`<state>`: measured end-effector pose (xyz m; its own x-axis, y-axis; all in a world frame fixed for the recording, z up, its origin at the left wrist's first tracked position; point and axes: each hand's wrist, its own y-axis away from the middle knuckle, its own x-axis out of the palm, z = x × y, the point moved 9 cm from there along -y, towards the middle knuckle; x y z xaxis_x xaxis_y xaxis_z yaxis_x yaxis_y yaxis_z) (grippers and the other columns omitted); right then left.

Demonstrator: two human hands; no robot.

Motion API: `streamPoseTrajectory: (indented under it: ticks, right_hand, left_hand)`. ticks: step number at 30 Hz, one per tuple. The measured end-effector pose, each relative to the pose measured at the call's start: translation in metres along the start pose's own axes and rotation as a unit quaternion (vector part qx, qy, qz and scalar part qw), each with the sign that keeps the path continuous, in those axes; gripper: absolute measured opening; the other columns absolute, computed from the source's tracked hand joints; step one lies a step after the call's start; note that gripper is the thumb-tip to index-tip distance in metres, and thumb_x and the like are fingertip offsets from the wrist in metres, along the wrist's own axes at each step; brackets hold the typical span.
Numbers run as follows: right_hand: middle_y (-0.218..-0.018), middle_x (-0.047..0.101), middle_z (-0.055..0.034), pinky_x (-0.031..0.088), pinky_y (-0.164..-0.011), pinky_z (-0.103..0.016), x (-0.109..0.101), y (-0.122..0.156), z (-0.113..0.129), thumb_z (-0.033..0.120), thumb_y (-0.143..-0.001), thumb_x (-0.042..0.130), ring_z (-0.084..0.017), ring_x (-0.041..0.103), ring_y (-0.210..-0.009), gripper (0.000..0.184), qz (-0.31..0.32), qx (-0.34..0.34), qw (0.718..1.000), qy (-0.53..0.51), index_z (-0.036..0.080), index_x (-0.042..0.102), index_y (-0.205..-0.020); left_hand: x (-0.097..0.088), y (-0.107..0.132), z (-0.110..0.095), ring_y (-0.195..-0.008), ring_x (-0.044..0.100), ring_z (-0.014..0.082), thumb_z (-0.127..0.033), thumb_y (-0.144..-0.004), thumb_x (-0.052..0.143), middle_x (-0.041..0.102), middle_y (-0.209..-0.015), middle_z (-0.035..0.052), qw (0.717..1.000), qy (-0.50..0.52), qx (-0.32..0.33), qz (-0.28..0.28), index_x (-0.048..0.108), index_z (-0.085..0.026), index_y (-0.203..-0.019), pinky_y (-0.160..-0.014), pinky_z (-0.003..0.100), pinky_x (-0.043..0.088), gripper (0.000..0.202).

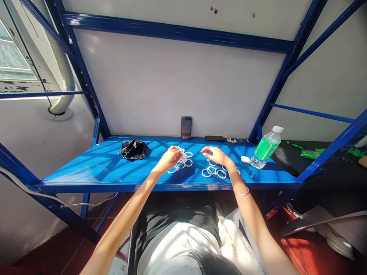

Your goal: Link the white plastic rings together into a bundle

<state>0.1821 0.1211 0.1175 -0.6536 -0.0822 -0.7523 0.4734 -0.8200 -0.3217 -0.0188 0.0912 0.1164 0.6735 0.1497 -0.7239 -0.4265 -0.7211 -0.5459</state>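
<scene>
My left hand [169,157] is at a heap of white ring-shaped pieces [187,162], fingers pinched together on one at its near side. The piece in the fingers is partly hidden. To the right, my right hand [216,156] hovers with bent, parted fingers and nothing visible in them. Below it lie more white ring pieces [212,172], some of them joined in clusters of rings. The wrist and forearm cover part of this second group.
On the blue table [94,173] lie a crumpled black plastic bag [133,149], a dark upright box [186,128], a black phone [215,138], a coiled cable [236,140], a small white case [245,159] and a green-labelled bottle [266,148]. Blue metal posts [275,91] frame the table.
</scene>
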Motion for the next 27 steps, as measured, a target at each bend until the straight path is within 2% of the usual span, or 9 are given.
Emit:
streamPoseTrajectory:
  ticks: [2, 5, 9, 13, 16, 19, 23, 27]
  right_hand:
    - [-0.103, 0.071, -0.0084, 0.05, -0.085, -0.037, -0.02, 0.008, -0.018, 0.025, -0.089, 0.059, -0.023, 0.065, -0.095, 0.014, -0.019, 0.039, 0.997, 0.061, 0.02, 0.068, -0.099]
    - [-0.089, 0.069, -0.0069, 0.049, -0.073, -0.033, -0.028, 0.014, -0.053, 0.021, -0.081, 0.068, -0.023, 0.065, -0.083, 0.009, 0.006, 0.117, 0.986, 0.119, 0.02, 0.069, -0.09]
    - [-0.082, 0.066, -0.0043, 0.044, -0.063, -0.027, -0.014, 0.007, -0.084, 0.017, -0.074, 0.074, -0.019, 0.061, -0.075, 0.014, 0.028, 0.169, 0.974, 0.151, 0.02, 0.068, -0.086]
    - [-0.071, 0.063, -0.0026, 0.037, -0.054, -0.026, 0.013, -0.004, -0.091, 0.021, -0.074, 0.072, -0.015, 0.055, -0.062, 0.008, 0.043, 0.165, 0.973, 0.153, 0.02, 0.064, -0.073]
    - [-0.07, 0.064, -0.0035, 0.035, -0.054, -0.027, 0.024, -0.008, -0.082, 0.026, -0.079, 0.068, -0.015, 0.054, -0.061, 0.015, 0.04, 0.132, 0.981, 0.133, 0.02, 0.06, -0.068]
    - [-0.075, 0.066, -0.004, 0.036, -0.058, -0.026, 0.024, -0.009, -0.063, 0.029, -0.084, 0.063, -0.015, 0.056, -0.066, 0.014, 0.023, 0.102, 0.988, 0.112, 0.019, 0.061, -0.074]
    - [-0.078, 0.066, -0.0036, 0.035, -0.06, -0.026, 0.022, -0.012, -0.021, 0.032, -0.087, 0.061, -0.015, 0.055, -0.067, 0.014, -0.003, 0.063, 0.993, 0.104, 0.019, 0.062, -0.082]
    - [-0.077, 0.065, -0.0016, 0.034, -0.061, -0.026, 0.031, -0.008, 0.025, 0.028, -0.089, 0.058, -0.015, 0.054, -0.066, 0.012, -0.028, 0.018, 0.995, 0.089, 0.02, 0.06, -0.081]
  left_hand:
    - [-0.003, 0.004, 0.006, -0.093, 0.056, 0.0283, -0.041, -0.095, 0.047, 0.062, -0.079, 0.0109, 0.999, -0.033, 0.006, -0.001, 0.064, -0.018, -0.076, -0.089, 0.044, 0.046, 0.034]
    - [0.0, 0.01, 0.022, -0.098, 0.057, 0.0296, -0.046, -0.094, 0.049, 0.063, -0.083, 0.0109, 0.999, -0.04, -0.011, 0.003, 0.065, -0.02, -0.079, -0.092, 0.043, 0.047, 0.034]
    - [0.01, 0.013, 0.032, -0.101, 0.058, 0.0308, -0.051, -0.09, 0.053, 0.062, -0.083, 0.0109, 0.999, -0.032, -0.014, 0.031, 0.064, -0.021, -0.077, -0.096, 0.043, 0.046, 0.035]
    - [0.016, 0.014, 0.031, -0.1, 0.059, 0.0305, -0.042, -0.091, 0.052, 0.064, -0.088, 0.011, 0.995, -0.076, -0.004, 0.064, 0.064, -0.022, -0.081, -0.101, 0.045, 0.043, 0.026]
    - [0.014, 0.014, 0.03, -0.098, 0.059, 0.0299, -0.037, -0.09, 0.053, 0.064, -0.089, 0.0107, 0.993, -0.098, -0.005, 0.073, 0.063, -0.021, -0.082, -0.101, 0.046, 0.043, 0.021]
    - [0.01, 0.014, 0.026, -0.097, 0.059, 0.0282, -0.038, -0.09, 0.055, 0.064, -0.09, 0.0096, 0.994, -0.08, -0.004, 0.069, 0.062, -0.02, -0.08, -0.103, 0.046, 0.042, 0.021]
    - [0.009, 0.013, 0.014, -0.102, 0.059, 0.0285, -0.042, -0.091, 0.057, 0.065, -0.094, 0.0102, 0.997, -0.045, -0.004, 0.06, 0.063, -0.019, -0.083, -0.104, 0.047, 0.041, 0.025]
    - [0.016, 0.011, -0.004, -0.104, 0.059, 0.0276, -0.049, -0.093, 0.054, 0.066, -0.104, 0.0107, 0.998, 0.025, -0.008, 0.059, 0.066, -0.02, -0.099, -0.098, 0.043, 0.046, 0.032]
